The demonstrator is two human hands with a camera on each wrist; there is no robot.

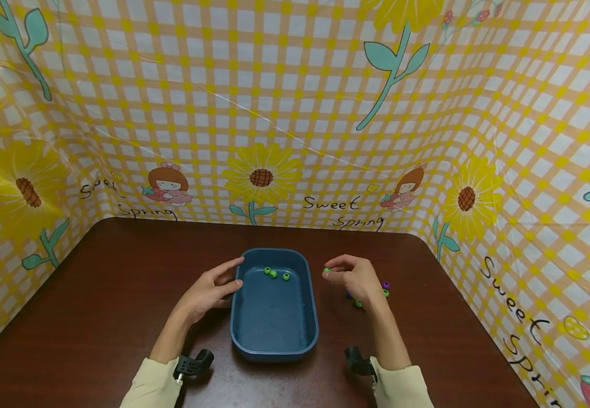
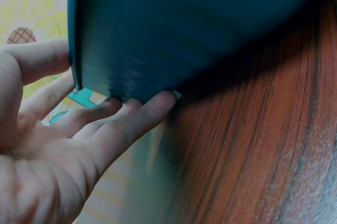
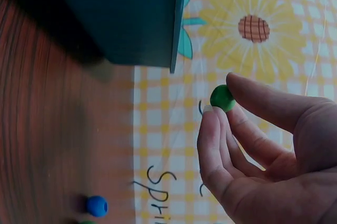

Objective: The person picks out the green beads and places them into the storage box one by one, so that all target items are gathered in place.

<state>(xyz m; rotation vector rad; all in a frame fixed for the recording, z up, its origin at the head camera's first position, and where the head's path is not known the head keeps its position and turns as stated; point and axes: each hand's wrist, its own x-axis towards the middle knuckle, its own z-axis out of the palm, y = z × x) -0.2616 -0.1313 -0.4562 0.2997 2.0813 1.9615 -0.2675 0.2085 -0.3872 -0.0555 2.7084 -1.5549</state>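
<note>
A blue tray (image 1: 274, 328) holds several green beads (image 1: 273, 274) near its far end. My left hand (image 1: 207, 293) rests against the tray's left wall, fingers spread and touching its side; the left wrist view shows the fingertips (image 2: 162, 103) on the tray's outer wall (image 2: 158, 29). To the right of the tray, raised beside its wall, my right hand (image 1: 354, 276) pinches one green bead (image 3: 222, 98) between thumb and fingertips. Partly hidden under that hand lie loose beads, among them a purple bead (image 1: 386, 284), a green bead (image 1: 358, 304) and a blue bead (image 3: 97, 206).
The dark brown table (image 1: 137, 283) carries the tray and beads. A checked cloth (image 1: 274, 113) with sunflowers stands behind the table and along both sides. A black band (image 1: 193, 364) is around the left wrist, and another black band (image 1: 360, 361) around the right.
</note>
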